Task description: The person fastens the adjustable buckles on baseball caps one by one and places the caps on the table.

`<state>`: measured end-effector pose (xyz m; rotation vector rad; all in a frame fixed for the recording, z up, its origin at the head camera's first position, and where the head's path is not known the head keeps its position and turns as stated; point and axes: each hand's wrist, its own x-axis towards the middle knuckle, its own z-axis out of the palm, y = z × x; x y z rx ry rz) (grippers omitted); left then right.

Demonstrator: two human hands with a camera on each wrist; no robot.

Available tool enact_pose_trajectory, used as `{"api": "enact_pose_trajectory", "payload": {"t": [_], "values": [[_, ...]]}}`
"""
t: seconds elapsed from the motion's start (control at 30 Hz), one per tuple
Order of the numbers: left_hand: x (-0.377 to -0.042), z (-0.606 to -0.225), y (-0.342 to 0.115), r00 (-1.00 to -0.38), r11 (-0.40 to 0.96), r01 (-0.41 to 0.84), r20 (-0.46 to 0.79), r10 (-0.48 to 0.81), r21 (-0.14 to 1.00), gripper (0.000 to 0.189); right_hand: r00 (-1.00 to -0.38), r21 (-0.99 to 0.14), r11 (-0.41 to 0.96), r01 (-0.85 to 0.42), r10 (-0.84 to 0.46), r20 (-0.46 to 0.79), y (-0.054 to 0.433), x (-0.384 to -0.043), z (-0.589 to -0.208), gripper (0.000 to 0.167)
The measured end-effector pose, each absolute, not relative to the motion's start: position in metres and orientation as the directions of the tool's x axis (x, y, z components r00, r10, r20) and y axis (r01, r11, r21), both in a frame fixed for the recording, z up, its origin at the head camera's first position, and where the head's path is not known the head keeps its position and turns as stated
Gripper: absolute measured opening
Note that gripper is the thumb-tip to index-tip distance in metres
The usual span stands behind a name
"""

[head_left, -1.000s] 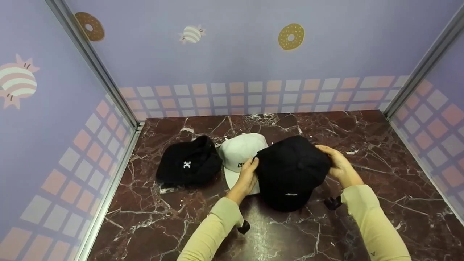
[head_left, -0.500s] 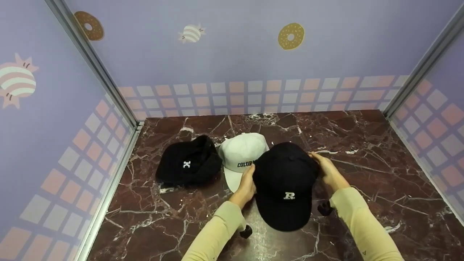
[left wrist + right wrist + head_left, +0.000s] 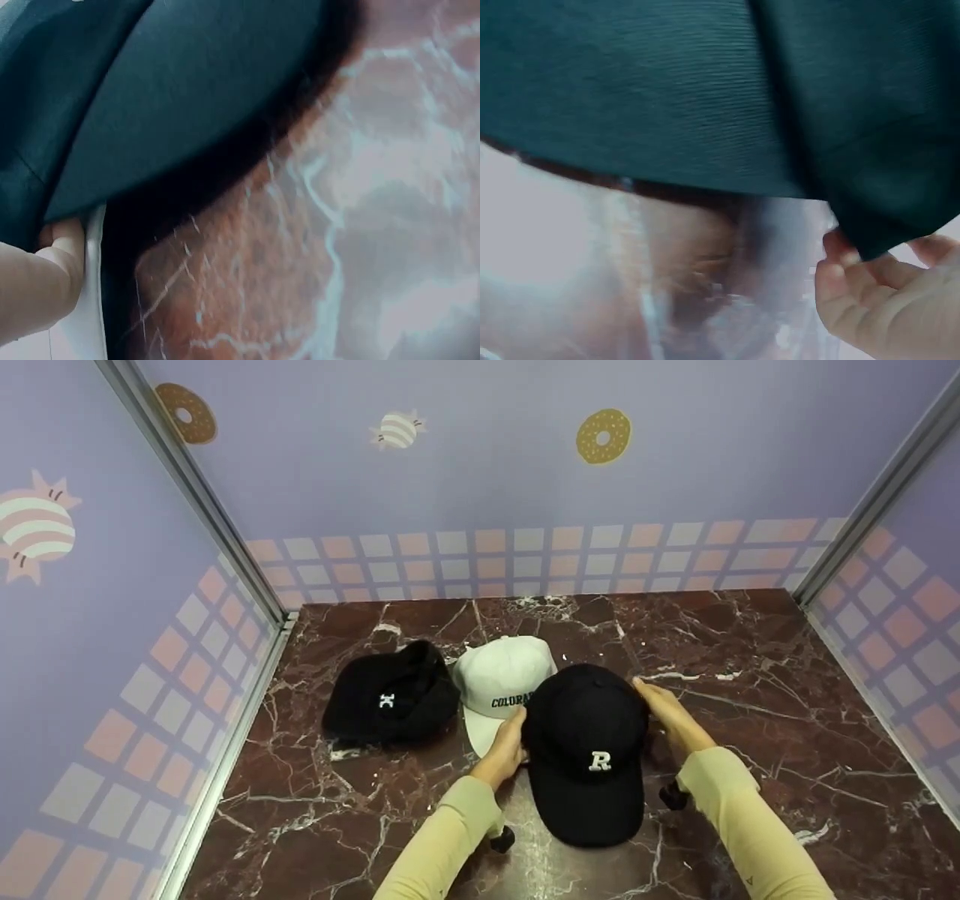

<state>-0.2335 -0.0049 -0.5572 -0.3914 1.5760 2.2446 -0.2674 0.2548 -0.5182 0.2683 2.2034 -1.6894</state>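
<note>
Pinching the edges of the black R cap [image 3: 589,727] with the left hand [image 3: 506,746] and the right hand [image 3: 671,716], so basically holding it right between both sets of curled fingers [image 3: 836,289], brim [image 3: 589,814] toward the yellow sleeves [image 3: 442,840]. Partly hiding the white cap [image 3: 502,667], with another black cap [image 3: 360,697] beyond, over dark red marble [image 3: 352,825] with pale veins. Looking at lilac walls [image 3: 487,487] behind and beside, btw, with donuts [image 3: 616,438], candies [image 3: 397,430] and pink-and-white squares [image 3: 491,564].

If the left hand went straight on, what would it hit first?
Probably the white cap, just ahead of the left hand gripping the black R cap; depth is unclear.
</note>
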Motion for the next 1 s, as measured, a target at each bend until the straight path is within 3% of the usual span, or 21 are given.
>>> {"api": "enact_pose_trajectory", "payload": {"t": [0.17,0.3,0.43,0.67,1.0], "values": [[-0.235,-0.561,-0.005,-0.895,-0.293,-0.445,-0.412,0.168,0.846,0.050,-0.951,-0.938,0.302,0.171,-0.197,-0.237,0.254,-0.271,-0.498,0.069],[-0.236,-0.562,-0.006,-0.894,-0.264,-0.446,-0.411,0.179,0.855,0.049,-0.936,-0.946,0.323,0.026,-0.325,-0.136,0.251,-0.272,-0.482,0.067],[-0.237,-0.563,-0.008,-0.887,-0.255,-0.458,-0.419,0.195,0.851,0.049,-0.899,-0.921,0.386,-0.055,-0.421,-0.122,0.241,-0.271,-0.469,0.069],[-0.240,-0.566,-0.010,-0.878,-0.248,-0.473,-0.429,0.213,0.845,0.050,-0.823,-0.710,0.639,-0.295,-0.548,-0.152,0.220,-0.268,-0.461,0.082],[-0.238,-0.565,-0.010,-0.879,-0.228,-0.469,-0.427,0.211,0.853,0.051,-0.836,-0.582,0.765,-0.277,-0.491,-0.247,0.211,-0.261,-0.461,0.088]]}}
